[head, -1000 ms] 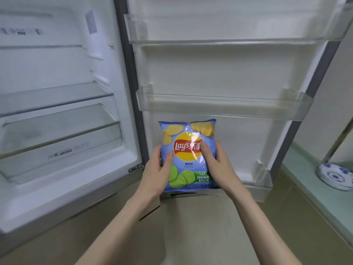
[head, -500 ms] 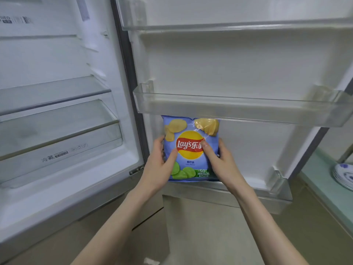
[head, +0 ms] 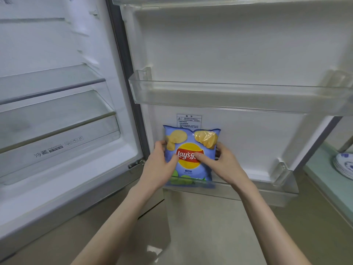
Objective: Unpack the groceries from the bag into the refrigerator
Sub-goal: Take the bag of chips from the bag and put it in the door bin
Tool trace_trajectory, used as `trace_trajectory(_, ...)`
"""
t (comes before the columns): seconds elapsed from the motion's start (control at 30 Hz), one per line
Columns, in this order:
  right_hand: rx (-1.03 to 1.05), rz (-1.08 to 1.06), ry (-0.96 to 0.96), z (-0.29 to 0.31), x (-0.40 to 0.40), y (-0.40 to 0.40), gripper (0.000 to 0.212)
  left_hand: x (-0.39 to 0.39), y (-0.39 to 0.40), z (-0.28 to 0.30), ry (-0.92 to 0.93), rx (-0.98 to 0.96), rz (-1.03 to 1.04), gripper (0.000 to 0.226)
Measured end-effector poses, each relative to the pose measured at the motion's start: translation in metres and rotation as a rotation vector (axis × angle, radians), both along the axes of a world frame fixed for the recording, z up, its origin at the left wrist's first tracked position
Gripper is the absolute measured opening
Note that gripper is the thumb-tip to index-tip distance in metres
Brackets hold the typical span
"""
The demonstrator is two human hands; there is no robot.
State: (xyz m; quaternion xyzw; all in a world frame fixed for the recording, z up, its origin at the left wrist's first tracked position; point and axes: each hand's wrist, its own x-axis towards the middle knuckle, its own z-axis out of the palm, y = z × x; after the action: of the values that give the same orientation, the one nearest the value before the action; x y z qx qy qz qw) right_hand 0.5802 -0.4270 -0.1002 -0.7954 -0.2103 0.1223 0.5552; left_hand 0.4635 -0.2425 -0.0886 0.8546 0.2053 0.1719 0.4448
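Observation:
A blue bag of Lay's chips [head: 191, 142] stands upright in the lowest door bin [head: 263, 190] of the open refrigerator, its bottom edge behind the bin's clear front wall. My left hand [head: 160, 167] grips the bag's left side, thumb on the logo. On the bag's right side my right hand [head: 223, 163] holds it too, its thumb pressed on the front. The grocery bag is out of view.
A clear middle door bin [head: 229, 98] juts out just above the chips. The refrigerator's interior at left has a glass shelf [head: 49, 83] and a crisper drawer [head: 57, 134]. A counter with stacked blue-and-white plates [head: 343, 165] is at far right.
Both hands carried the chips forward and down into the lowest door bin; the bag's bottom now sits behind the bin's front wall. The view has moved closer to the door.

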Motion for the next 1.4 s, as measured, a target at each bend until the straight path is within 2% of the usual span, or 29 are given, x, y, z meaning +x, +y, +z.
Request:
trace_trajectory(0.17,-0.108,-0.011,-0.032,0.009,-0.007,-0.007,0.057,-0.005,-0.008,0.008,-0.018,-0.017,0.057,0.059)
trace_trajectory(0.27,-0.177,-0.092,-0.119,0.016,-0.017,-0.017,0.063,-0.014,-0.012,0.010,-0.014,0.079,0.100,0.067)
trace_trajectory(0.37,-0.263,-0.182,-0.278,0.019,-0.028,-0.031,0.064,-0.025,-0.016,0.006,-0.037,0.221,0.126,0.062)
trace_trajectory(0.53,-0.325,-0.257,-0.688,0.016,-0.059,-0.054,0.061,-0.043,-0.028,0.001,-0.176,0.664,0.094,0.046)
trace_trajectory(0.6,-0.362,-0.283,-0.822,0.015,-0.072,-0.064,0.059,-0.045,-0.036,0.002,-0.218,0.730,0.057,0.048)
trace_trajectory(0.67,-0.417,-0.327,-0.876,0.014,-0.086,-0.073,0.057,-0.046,-0.045,0.001,-0.267,0.754,-0.005,0.047)
trace_trajectory(0.9,-0.679,-0.521,-0.855,0.013,-0.150,-0.120,0.063,-0.055,-0.082,-0.005,-0.454,0.744,-0.259,0.044)
trace_trajectory(1.17,-0.950,-0.797,-0.737,0.001,-0.259,-0.189,0.064,-0.089,-0.169,-0.016,-0.520,0.700,-0.559,0.045)
trace_trajectory(1.4,-1.031,-1.093,-0.592,-0.007,-0.356,-0.254,0.065,-0.130,-0.267,-0.019,-0.570,0.620,-0.843,0.049)
